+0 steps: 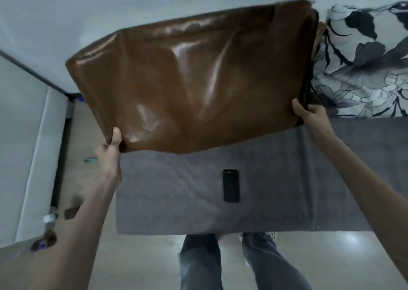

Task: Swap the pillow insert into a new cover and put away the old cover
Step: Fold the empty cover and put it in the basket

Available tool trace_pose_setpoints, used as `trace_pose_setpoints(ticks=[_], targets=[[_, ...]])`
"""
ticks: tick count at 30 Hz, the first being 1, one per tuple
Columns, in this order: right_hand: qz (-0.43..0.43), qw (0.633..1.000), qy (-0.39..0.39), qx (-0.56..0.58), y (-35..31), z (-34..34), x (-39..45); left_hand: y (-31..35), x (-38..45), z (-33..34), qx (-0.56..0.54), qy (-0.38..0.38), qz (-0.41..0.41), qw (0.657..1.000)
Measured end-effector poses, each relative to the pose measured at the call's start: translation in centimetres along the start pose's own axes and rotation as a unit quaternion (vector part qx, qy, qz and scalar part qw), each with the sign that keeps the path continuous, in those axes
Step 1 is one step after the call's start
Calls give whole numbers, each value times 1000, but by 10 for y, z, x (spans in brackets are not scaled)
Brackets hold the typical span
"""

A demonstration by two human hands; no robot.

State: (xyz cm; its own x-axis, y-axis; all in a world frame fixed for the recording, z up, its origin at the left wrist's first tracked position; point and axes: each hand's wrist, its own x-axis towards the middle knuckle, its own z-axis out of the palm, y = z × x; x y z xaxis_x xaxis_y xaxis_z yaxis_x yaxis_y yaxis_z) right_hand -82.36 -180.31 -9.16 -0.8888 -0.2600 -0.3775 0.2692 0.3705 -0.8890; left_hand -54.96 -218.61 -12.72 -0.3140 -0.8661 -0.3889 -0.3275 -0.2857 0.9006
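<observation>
Glossy brown leather-look cover (189,80), matt grey cloth bedspread (176,192), smooth printed floral cloth pillow (362,64)

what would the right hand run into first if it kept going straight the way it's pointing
Probably the floral pillow. The right hand, gripping the brown pillow's lower right corner, points up and away, and the floral pillow lies just beyond it on the grey cushion. Depth is unclear.

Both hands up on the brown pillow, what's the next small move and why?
Probably lower the glossy brown leather-look pillow onto the grey fabric surface, away from the black phone. The left hand and right hand each grip a lower corner, holding it in the air, and its dark edge seam by the right hand looks easier to open once it rests flat.
</observation>
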Motion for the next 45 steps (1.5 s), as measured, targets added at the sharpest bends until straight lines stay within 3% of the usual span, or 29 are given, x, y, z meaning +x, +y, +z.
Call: trace_pose_setpoints(ticks=[3,6,9,11,13,17,19,22,25,26,28,31,33,36,38,41,43,45], targets=[[132,983,7,-127,92,4,-6,-91,-11,-7,89,16,-72,993],[275,935,27,-221,201,13,-20,-192,-22,-9,181,-11,-135,974],[345,892,13,-291,282,31,-37,-280,-26,-4,297,-47,-220,928],[374,862,-3,-342,310,50,-46,-318,-28,6,311,-96,-263,908],[335,849,-11,-409,321,76,-55,-337,-27,13,313,-104,-282,901],[71,887,-117,-441,313,141,-72,-351,-12,9,296,-101,-270,910],[-8,878,-176,-445,313,177,-74,-350,-1,7,293,-103,-253,916],[-75,829,-242,-499,338,221,-69,-355,20,12,316,-131,-224,913],[-58,737,-277,-614,379,243,-55,-369,43,23,383,-141,-56,911],[-46,724,-271,-632,390,247,-53,-373,47,28,384,-148,-5,912],[-37,732,-251,-633,399,252,-52,-381,51,39,350,-136,-4,927],[-34,751,-259,-607,387,250,-56,-373,55,52,284,-124,-114,944],[-6,795,-258,-549,371,243,-60,-356,57,58,211,-148,-165,952],[35,871,-260,-414,339,236,-67,-321,57,63,274,-196,-200,920],[114,918,-252,-285,314,232,-69,-294,46,74,399,-253,-167,865],[234,948,-202,-69,273,219,-69,-244,6,100,513,-299,-18,804],[251,949,-187,43,254,203,-69,-216,-34,124,498,-327,50,802],[234,949,-176,116,240,178,-70,-203,-75,156,458,-361,61,810]])
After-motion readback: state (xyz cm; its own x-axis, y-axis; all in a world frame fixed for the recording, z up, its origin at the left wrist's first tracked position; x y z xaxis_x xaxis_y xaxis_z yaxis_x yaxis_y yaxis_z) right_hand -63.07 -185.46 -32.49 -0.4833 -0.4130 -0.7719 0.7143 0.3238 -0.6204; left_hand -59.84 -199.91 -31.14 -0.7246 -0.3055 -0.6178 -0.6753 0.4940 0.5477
